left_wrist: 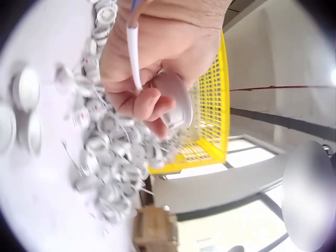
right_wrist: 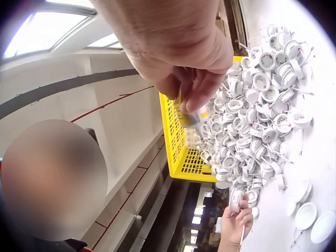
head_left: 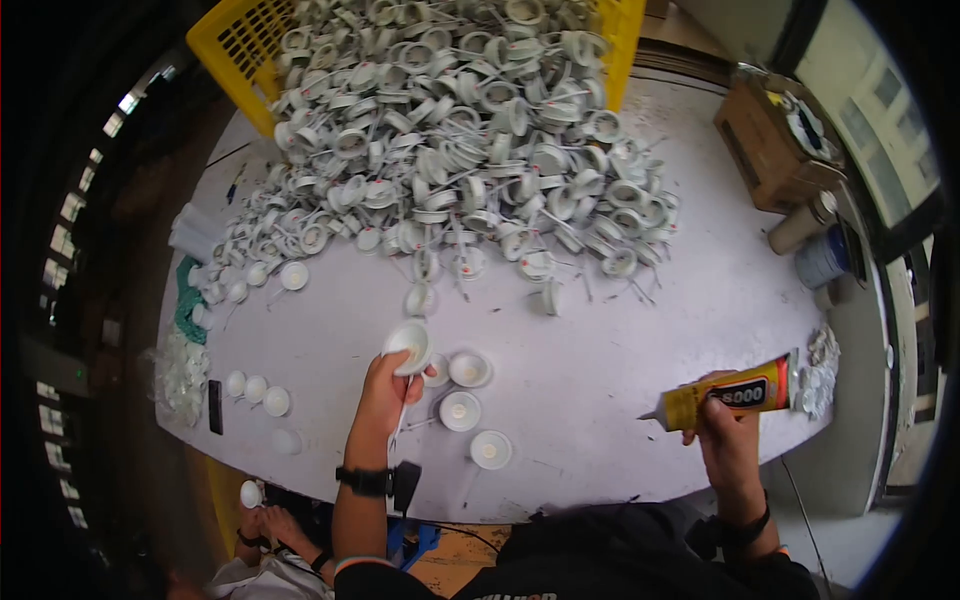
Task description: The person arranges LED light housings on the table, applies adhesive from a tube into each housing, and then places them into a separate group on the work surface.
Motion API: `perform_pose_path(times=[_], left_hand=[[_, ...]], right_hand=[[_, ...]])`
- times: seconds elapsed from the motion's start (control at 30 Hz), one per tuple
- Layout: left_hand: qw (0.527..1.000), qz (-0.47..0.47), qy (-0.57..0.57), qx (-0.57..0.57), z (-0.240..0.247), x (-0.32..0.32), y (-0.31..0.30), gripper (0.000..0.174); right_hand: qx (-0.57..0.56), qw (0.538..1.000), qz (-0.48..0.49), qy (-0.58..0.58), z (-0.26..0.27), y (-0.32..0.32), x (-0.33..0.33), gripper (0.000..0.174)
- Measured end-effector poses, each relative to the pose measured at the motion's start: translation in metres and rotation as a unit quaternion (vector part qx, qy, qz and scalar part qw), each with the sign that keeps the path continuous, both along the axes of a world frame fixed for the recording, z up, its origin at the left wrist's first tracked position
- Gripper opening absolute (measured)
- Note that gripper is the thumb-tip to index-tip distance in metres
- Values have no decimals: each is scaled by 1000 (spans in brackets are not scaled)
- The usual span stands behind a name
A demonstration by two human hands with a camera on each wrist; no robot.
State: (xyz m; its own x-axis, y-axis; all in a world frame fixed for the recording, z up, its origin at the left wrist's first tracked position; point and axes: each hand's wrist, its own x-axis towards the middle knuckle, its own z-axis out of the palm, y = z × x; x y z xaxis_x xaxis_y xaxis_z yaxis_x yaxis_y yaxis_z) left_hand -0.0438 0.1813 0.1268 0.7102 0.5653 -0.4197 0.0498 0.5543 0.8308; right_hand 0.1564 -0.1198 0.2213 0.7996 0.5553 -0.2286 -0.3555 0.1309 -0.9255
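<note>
My left hand [head_left: 385,395] grips a round white cup-shaped part [head_left: 408,346] above the table, a white cable hanging beside the palm; the left wrist view shows the fingers [left_wrist: 149,105] curled round the part [left_wrist: 176,100]. My right hand [head_left: 722,430] holds a yellow and black glue tube [head_left: 735,392], its thin nozzle pointing left. In the right wrist view the hand [right_wrist: 184,68] covers most of the tube [right_wrist: 188,118]. Just right of my left hand, several white round parts [head_left: 460,411] lie on the table [head_left: 580,430].
A large heap of white parts with cables [head_left: 450,150] spills from a yellow crate [head_left: 232,60]. A cardboard box [head_left: 770,145] and jars [head_left: 822,257] stand at the right. A phone [head_left: 215,407] and plastic bags [head_left: 182,375] lie left. Another person's hands [head_left: 275,528] are below the left table edge.
</note>
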Motion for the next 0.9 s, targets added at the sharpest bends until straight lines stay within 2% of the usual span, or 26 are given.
perform_pose_path(times=[0.07,0.1,0.13,0.2,0.23,0.3,0.33,0.43,0.47,0.53,0.9], left_hand=[[997,31,-38,-65,25,4,-55,35],[993,13,-73,-90,29,3,-76,43],[993,3,-78,-91,36,4,-96,43],[944,0,-207,-259,52,10,-135,54],[943,-4,-211,-257,57,15,-153,54],[912,-28,-241,-330,63,24,-185,58],[912,-28,-242,-330,63,28,-199,58],[916,-115,-214,-319,67,39,-228,48],[916,-112,-216,-320,66,41,-237,48],[919,-121,-229,-297,65,43,-250,44],[901,-154,-297,-275,80,42,-252,47]], right_hand=[[17,999,24,-13,7,-11,1,30],[28,999,33,-14,12,-16,2,29],[41,998,44,-15,16,-22,2,29],[56,998,36,-19,25,-33,0,30],[63,997,45,-32,29,-38,0,30],[78,993,73,-48,35,-49,1,30],[79,993,73,-48,37,-54,0,30],[82,984,126,-96,49,-64,-2,29],[81,984,129,-96,52,-66,-3,29],[88,966,172,-170,56,-66,-6,29],[20,943,216,-254,63,-61,-14,31]])
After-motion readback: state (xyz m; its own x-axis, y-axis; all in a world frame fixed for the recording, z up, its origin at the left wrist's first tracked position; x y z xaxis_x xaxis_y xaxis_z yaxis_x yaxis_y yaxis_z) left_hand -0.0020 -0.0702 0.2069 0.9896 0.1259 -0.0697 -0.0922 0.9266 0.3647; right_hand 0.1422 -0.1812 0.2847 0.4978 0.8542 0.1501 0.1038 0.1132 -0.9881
